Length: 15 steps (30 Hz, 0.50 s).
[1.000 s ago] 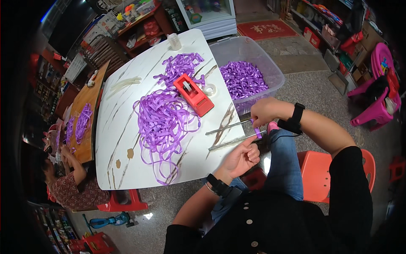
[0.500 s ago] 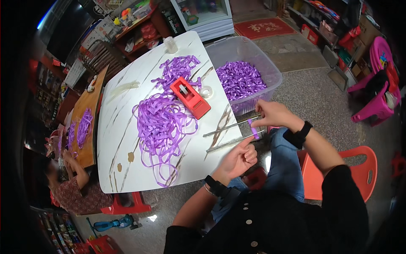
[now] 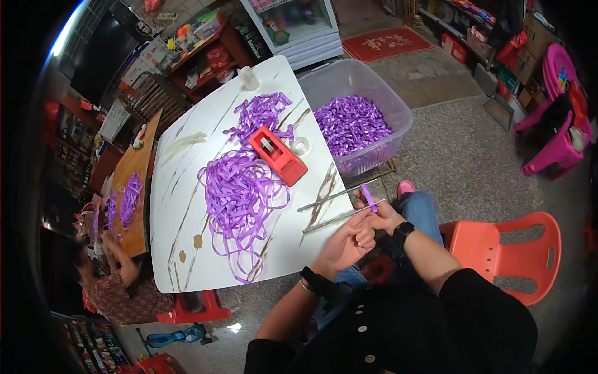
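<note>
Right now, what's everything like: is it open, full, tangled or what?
Two rods: apart, jutting past the table's edge
Purple strip: lying across both rods
Clear bin: open-topped, partly filled with purple pieces
Long ribbons: tangled
Red tape dispenser: resting on the table
Tape roll: lying loose
Clear container: standing, lid unclear
Pink chair: loaded

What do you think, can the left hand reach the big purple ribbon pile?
Probably yes: bare white tabletop lies between the left hand and the purple ribbon pile, though the hand seems busy at the nearer metal rod now.
</note>
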Tool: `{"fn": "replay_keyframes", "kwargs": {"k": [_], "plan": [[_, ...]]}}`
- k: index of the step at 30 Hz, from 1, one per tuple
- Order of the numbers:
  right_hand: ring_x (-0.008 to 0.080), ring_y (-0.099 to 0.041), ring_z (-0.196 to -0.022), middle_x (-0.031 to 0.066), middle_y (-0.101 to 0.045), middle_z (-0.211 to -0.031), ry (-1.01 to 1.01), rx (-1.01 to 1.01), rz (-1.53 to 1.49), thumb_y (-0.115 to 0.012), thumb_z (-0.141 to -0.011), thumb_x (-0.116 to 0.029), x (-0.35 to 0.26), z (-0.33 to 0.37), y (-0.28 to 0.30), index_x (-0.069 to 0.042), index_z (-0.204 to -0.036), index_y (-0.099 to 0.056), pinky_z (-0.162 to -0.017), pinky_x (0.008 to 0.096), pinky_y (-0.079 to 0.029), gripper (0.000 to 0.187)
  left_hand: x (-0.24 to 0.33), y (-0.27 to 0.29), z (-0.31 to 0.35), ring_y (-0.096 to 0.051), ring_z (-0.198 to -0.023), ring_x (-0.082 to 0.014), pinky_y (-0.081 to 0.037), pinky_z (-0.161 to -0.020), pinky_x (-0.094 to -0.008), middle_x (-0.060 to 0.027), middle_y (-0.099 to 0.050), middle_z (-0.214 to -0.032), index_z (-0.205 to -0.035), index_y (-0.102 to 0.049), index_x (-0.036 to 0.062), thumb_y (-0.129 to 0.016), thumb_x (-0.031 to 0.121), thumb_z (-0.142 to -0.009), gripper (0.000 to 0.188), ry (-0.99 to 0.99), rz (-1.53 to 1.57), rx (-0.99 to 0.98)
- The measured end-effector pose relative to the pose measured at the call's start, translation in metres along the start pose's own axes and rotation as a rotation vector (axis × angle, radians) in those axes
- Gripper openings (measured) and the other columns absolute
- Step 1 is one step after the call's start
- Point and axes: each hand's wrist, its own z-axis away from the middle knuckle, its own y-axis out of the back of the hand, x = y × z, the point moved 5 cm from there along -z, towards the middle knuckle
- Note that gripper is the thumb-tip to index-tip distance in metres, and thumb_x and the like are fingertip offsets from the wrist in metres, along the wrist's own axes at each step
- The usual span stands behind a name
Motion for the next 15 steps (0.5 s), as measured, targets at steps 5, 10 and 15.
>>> {"fn": "replay_keyframes", "kwargs": {"k": [5, 10, 15], "plan": [[0.0069, -0.045, -0.058, -0.0016, -0.045, -0.071, -0.085, -0.299, -0.054, -0.051, -0.085, -0.02, 0.005, -0.008, -0.004, -0.006, -0.106, -0.048, -0.053, 0.0192, -0.039, 0.025, 0.0, 0.0, 0.0, -0.031, -0.06, -0.0113, -0.029, -0.059, -0.0234, -0.0007, -0.03, -0.064, -0.13, -0.029, 0.0047, -0.037, 0.007, -0.079, 0.052, -0.004, 0.003, 0.017], [0.0078, -0.046, -0.06, -0.0018, -0.046, -0.069, -0.074, -0.266, -0.003, -0.053, -0.084, -0.02, 0.002, -0.003, -0.009, -0.007, -0.094, -0.05, -0.058, 0.0224, -0.041, 0.017, 0.001, -0.001, 0.001, -0.031, -0.06, -0.0112, -0.029, -0.059, -0.0232, -0.0008, -0.03, -0.064, -0.131, -0.028, 0.005, -0.038, 0.007, -0.079, 0.052, -0.008, 0.006, 0.019], [0.0053, -0.043, -0.054, -0.0012, -0.049, -0.069, -0.024, 0.157, 0.098, -0.052, -0.085, -0.017, -0.01, 0.008, -0.004, -0.007, -0.087, -0.051, -0.049, 0.0177, -0.036, 0.01, 0.001, -0.003, 0.001, -0.031, -0.06, -0.0112, -0.029, -0.059, -0.0231, -0.0005, -0.03, -0.063, -0.131, -0.028, 0.0055, -0.038, 0.007, -0.079, 0.052, -0.005, 0.01, 0.019]]}}
